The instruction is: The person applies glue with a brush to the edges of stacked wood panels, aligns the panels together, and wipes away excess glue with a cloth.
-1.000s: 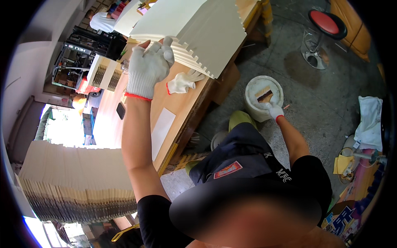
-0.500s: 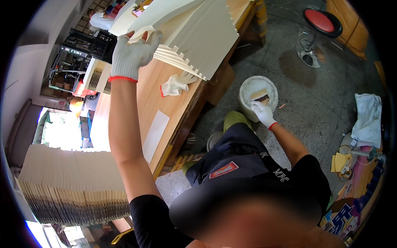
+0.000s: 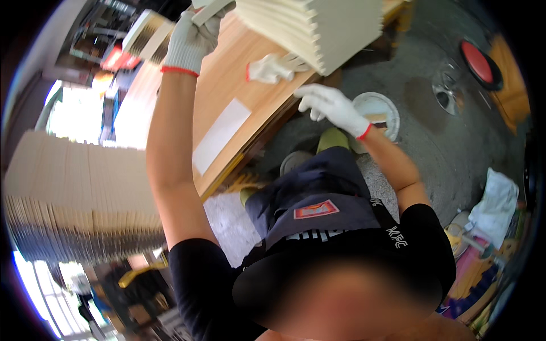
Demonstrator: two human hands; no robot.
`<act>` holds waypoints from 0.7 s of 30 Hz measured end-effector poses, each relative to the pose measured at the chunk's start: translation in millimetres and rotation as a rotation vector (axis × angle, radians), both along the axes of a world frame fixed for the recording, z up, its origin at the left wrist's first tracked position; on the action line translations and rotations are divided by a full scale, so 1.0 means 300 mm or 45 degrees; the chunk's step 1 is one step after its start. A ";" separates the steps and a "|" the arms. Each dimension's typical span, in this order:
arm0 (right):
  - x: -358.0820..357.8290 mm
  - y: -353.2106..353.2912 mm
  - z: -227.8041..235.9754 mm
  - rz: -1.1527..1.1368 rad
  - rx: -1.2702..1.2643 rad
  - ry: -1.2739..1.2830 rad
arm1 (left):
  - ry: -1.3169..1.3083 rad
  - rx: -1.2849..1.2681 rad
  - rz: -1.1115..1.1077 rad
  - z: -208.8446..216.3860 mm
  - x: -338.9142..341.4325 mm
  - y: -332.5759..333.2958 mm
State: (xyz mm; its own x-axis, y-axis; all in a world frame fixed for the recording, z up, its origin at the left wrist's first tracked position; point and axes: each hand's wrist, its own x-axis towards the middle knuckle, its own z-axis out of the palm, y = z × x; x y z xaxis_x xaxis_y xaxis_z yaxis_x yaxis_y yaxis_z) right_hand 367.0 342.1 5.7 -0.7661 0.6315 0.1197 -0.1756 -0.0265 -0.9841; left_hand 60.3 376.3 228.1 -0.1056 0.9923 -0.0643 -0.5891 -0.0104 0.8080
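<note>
"Panels (image 3: 79, 170) are stacked at the far left; what is held beyond them?"

"A pale flat piece (image 3: 214, 12) is grasped in the left hand (image 3: 196, 37), partly cut off by the top of the view. Half a second ago, that hand's fingers were seen spread."

"And on the worktop (image 3: 227, 74)?"

"A white strip (image 3: 222, 135) is laid near the front edge, then spare gloves (image 3: 270, 69), then a stack of pale sheets (image 3: 284, 28)."

"Has the right hand (image 3: 330, 107) been moved?"

"Yes: it has been lifted off the brush (image 3: 376, 118) and is held near the worktop's edge, fingers extended, nothing gripped. The brush has been left in the white bucket (image 3: 372, 96) at the right."

"What is meant for the work?"

"Brushing seems to be paused, with the pale piece being handled instead."
</note>
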 end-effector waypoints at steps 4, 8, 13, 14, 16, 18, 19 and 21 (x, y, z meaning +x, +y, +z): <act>-0.203 0.060 0.167 0.222 -0.128 0.203 | -0.083 -0.119 -0.048 -0.178 -0.372 -0.460; -0.495 0.216 0.180 0.165 -0.749 0.177 | 0.223 -0.252 0.475 -0.324 -0.451 -0.873; -0.884 0.258 0.023 0.530 -0.147 -0.250 | 0.468 -0.769 0.874 -0.508 -0.490 -0.982; -0.946 0.242 0.012 0.514 -0.188 -0.314 | 0.368 -0.889 0.926 -0.556 -0.529 -1.001; -1.005 0.208 0.024 0.437 0.057 -0.411 | 0.410 -0.607 0.866 -0.638 -0.581 -1.040; -1.063 0.193 0.021 0.416 0.189 -0.500 | 0.435 -0.507 0.858 -0.684 -0.633 -1.063; -1.082 0.228 0.000 0.412 0.198 -0.556 | 0.434 -0.540 0.857 -0.677 -0.631 -1.029; -1.122 0.250 -0.051 0.417 0.306 -0.577 | 0.478 -0.605 0.849 -0.692 -0.651 -1.027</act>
